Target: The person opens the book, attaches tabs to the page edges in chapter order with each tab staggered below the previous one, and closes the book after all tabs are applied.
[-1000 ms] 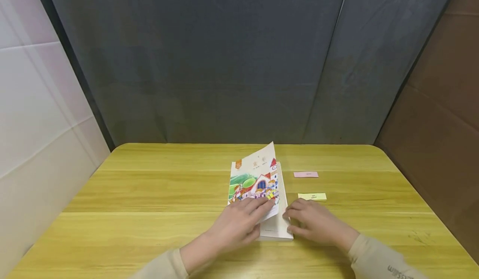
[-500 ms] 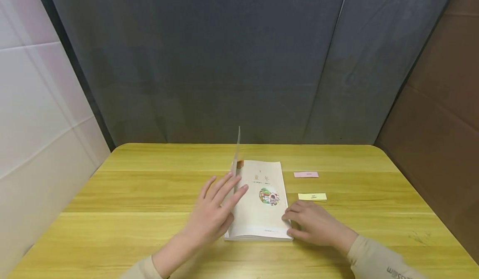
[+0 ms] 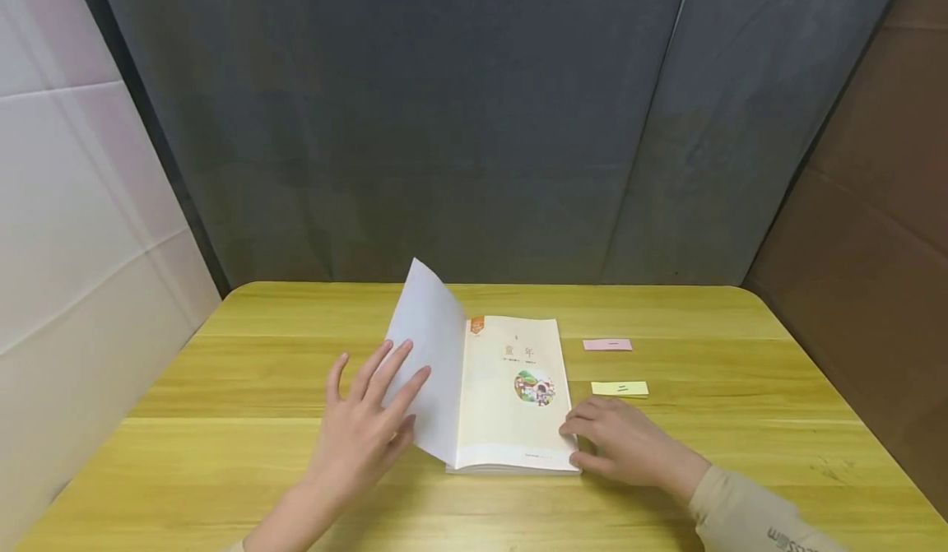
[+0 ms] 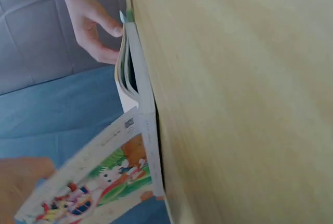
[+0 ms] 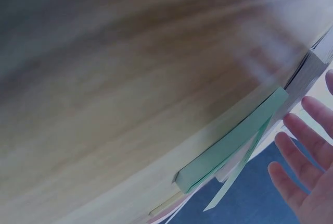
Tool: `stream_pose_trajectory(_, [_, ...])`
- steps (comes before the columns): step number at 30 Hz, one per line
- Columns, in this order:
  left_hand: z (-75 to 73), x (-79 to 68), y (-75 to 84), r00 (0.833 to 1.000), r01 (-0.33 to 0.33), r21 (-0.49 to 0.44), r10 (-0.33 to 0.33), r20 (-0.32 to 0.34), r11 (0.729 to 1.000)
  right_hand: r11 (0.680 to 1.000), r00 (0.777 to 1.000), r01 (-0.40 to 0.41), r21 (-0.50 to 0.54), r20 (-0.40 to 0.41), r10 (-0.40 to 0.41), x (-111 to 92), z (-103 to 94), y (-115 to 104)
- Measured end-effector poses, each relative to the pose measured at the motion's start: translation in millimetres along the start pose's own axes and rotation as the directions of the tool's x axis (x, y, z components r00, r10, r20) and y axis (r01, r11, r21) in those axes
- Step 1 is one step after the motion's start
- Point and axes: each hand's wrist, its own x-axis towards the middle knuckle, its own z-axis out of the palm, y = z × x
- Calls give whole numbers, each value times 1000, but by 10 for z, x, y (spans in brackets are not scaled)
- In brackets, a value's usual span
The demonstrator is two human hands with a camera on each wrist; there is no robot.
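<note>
A paperback book (image 3: 494, 420) lies on the table at its title page, which has a small round picture. The front cover (image 3: 435, 354) stands tilted up to the left, its white inside toward the head view; its illustrated outside (image 4: 112, 179) shows in the left wrist view. My left hand (image 3: 363, 424) has spread fingers, the tips overlapping the cover's inner face. Along the book's right edge, my right hand (image 3: 625, 443) rests its thumb and fingertips. Its fingers look extended and slightly apart in the right wrist view, beside the page block (image 5: 307, 78).
Right of the book are a pink paper slip (image 3: 607, 345) and a yellow slip pad (image 3: 620, 388), each with dark marks. In the right wrist view the pad (image 5: 231, 143) looks green, one strip sticking out. A dark curtain (image 3: 444, 124) hangs behind the wooden table (image 3: 222, 404).
My left hand has moved left, swinging the cover from over the book past upright to a leftward tilt. The title page has come into full view. My right hand has stayed at the edge.
</note>
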Motion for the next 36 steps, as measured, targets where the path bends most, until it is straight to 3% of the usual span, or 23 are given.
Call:
stream_pose_trajectory(6, [-5,-62,-48,975,26,81,-43,217,996,1000,1000,4,3,-8,-4,-8,12,5])
stream_pose_trajectory(9, [72,-76,-26,948,41,28,-47,314,999,1000,1000,-4,11,-2,4,-9,12,6])
stream_pose_trajectory(13, [219,-81,62,904,89,-111,-34,426,990,1000,1000,-8,15,1,8,-11,12,3])
stream_pose_trajectory(17, [339,-59,180,866,135,-235,0,499,963,1000,1000,1,14,-10,-1,-16,15,-3])
stream_pose_trajectory(23, [450,21,321,822,159,-272,25,569,949,1000,1000,5,13,-15,-5,-19,14,-11])
stream_pose_trajectory(26, [492,53,365,815,141,-258,37,578,956,1000,1000,2,16,-12,-2,-20,8,-16])
stream_pose_trajectory(31, [541,83,394,818,100,-213,41,574,972,1000,1000,-3,22,-8,3,-22,-3,-19])
stream_pose_trajectory(36, [560,90,383,817,118,-211,26,575,970,1000,1000,-7,23,-5,8,-27,-5,-17])
